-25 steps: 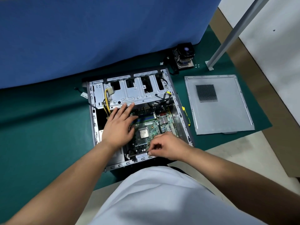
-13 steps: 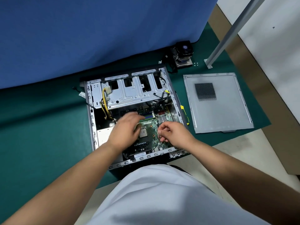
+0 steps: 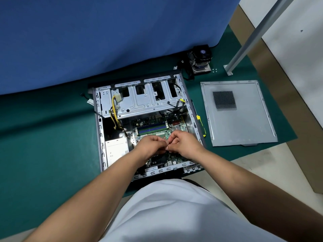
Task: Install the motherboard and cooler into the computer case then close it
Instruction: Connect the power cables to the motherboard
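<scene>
The open computer case [image 3: 99,130] lies flat on a green mat. The green motherboard [image 3: 152,127] sits inside it, with blue memory slots showing. Over the board's middle, my left hand [image 3: 152,145] and my right hand [image 3: 185,144] meet with curled fingers, their fingertips pinched together on something too small to make out. They hide the board's socket area. The cooler [image 3: 201,60], black fan on top, stands on the mat behind the case's far right corner. The grey side panel [image 3: 244,123] lies flat to the right of the case.
A yellow-handled screwdriver [image 3: 201,125] lies against the case's right wall. A few small screws [image 3: 215,70] sit beside the cooler. A metal post [image 3: 248,41] rises at the far right. A blue cloth [image 3: 104,32] hangs behind. The power supply [image 3: 116,149] fills the case's left.
My left hand lifted off the board and curled. My right hand rose from the case's near edge. Both came together above the board's middle.
</scene>
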Motion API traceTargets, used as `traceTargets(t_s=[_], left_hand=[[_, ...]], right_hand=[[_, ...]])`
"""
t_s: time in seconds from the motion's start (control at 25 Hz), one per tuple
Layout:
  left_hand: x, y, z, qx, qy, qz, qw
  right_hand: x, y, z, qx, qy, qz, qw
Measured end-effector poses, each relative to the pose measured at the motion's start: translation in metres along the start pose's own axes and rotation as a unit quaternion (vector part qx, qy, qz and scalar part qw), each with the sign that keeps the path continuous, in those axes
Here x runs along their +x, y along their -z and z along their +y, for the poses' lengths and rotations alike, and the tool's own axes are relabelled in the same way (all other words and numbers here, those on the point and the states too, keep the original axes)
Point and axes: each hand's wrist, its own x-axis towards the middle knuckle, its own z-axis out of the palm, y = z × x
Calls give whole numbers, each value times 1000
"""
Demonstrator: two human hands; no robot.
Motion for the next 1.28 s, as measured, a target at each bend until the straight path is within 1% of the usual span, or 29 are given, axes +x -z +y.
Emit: traceTargets(t_s=[0.2, 0.44, 0.6, 0.72, 0.84, 1.08, 1.28], left_hand=[[4, 3, -8, 2, 17, -17, 1000], [3, -6, -10, 5, 16, 23, 1000], [3, -10, -7, -17, 22, 53, 998], [3, -10, -7, -23, 25, 63, 997], [5, -9, -9, -14, 29, 63, 997], [6, -8, -10, -9, 48, 60, 997], [5, -6, -10, -5, 48, 40, 998]], right_hand=[[-1, 1, 2, -6, -4, -9, 1000], [-2, 2, 3, 8, -4, -33, 999], [-2, 3, 3, -22, 4, -20, 1000], [-2, 2, 3, -26, 11, -13, 1000], [-2, 0, 4, -43, 28, -9, 999], [0, -4, 6, -124, 86, 15, 988], [2, -1, 7, -183, 132, 7, 974]])
